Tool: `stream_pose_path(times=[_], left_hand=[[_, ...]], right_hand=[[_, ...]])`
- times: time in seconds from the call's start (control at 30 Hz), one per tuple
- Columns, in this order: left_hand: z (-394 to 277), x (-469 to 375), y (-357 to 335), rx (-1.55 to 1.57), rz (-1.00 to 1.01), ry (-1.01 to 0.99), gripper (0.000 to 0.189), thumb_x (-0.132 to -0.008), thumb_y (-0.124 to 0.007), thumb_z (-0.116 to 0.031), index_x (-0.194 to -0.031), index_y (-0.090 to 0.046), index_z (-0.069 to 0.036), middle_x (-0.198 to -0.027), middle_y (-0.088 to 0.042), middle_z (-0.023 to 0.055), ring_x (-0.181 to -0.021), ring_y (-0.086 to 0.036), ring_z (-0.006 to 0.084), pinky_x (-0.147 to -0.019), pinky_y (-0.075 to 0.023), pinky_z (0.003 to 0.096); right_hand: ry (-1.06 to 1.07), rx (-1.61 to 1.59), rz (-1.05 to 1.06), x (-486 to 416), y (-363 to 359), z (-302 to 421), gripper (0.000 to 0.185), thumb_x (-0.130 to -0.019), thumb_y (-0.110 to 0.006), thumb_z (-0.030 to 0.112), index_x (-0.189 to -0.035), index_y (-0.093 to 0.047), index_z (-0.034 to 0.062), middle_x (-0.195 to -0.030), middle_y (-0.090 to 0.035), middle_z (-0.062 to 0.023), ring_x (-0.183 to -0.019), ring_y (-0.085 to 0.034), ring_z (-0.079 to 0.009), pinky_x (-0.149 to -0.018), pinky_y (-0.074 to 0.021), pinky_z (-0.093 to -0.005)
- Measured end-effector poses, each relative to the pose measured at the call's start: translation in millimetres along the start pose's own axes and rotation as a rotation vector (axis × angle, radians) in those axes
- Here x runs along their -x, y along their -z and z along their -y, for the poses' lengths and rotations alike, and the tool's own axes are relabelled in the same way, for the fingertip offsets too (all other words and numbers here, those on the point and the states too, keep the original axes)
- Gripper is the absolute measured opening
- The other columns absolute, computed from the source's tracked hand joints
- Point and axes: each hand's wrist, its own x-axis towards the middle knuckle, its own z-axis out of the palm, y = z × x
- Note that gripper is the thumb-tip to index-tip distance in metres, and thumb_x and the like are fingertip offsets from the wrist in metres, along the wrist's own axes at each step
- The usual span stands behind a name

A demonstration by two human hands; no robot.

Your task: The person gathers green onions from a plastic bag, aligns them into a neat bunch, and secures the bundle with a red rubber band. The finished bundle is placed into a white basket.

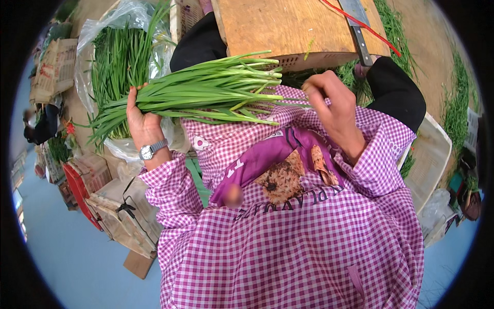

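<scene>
My left hand (143, 121), with a watch at the wrist, grips a loose bunch of Chinese chives (208, 87) near its leafy end. The bunch lies sideways above my lap, its pale cut stem ends pointing right. To the right of those stems my right hand (334, 98) is raised with the fingers curled and the thumb against them. A thin green strand runs from the bunch towards this hand, but whether the fingertips pinch it is hidden. On the left, more chives (119, 65) stand in a container lined with a clear plastic bag (85, 50).
Ahead is a wooden board (270, 27) on a crate, bearing a black-handled knife (361, 42) and a red strip (362, 25). Trimmings (457, 89) litter the floor at right. A white tub (428, 150) stands beside my right leg, crates (119, 208) at lower left.
</scene>
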Motion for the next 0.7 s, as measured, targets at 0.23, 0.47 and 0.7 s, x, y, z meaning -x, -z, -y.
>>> stream_pose_path(times=[0.23, 0.47, 0.7], left_hand=[[-4.4, -14.1, 9.6, 0.004, 0.052, 0.024, 0.005, -0.085, -0.059, -0.007, -0.085, -0.057, -0.003, -0.083, -0.061, 0.01, -0.086, -0.058, 0.0255, -0.085, -0.0494, 0.0419], [-1.4, -8.2, 10.0, 0.015, 0.113, 0.064, 0.006, -0.084, -0.062, -0.006, -0.085, -0.057, -0.003, -0.084, -0.061, 0.0104, -0.086, -0.058, 0.0252, -0.084, -0.0492, 0.0413], [-2.5, -9.0, 10.8, -0.002, 0.086, 0.051, 0.006, -0.084, -0.061, -0.007, -0.083, -0.058, -0.002, -0.083, -0.062, 0.0108, -0.085, -0.059, 0.0251, -0.084, -0.0501, 0.0401]], right_hand=[[0.598, 0.351, 0.284, -32.2, -21.5, 19.5, 0.015, -0.072, -0.055, 0.016, -0.086, -0.055, 0.0108, -0.078, -0.046, -0.0005, -0.076, -0.048, -0.015, -0.062, -0.0372, -0.0271], [0.534, 0.302, 0.347, -19.2, -15.2, 8.0, 0.01, -0.07, -0.056, 0.014, -0.075, -0.05, 0.0091, -0.074, -0.045, -0.0028, -0.074, -0.048, -0.0179, -0.061, -0.0387, -0.0301], [0.007, 0.281, 0.45, 36.2, 47.8, -32.2, 0.021, -0.073, -0.06, 0.008, -0.092, -0.055, 0.0017, -0.083, -0.049, -0.0102, -0.081, -0.052, -0.0238, -0.068, -0.0432, -0.0315]])
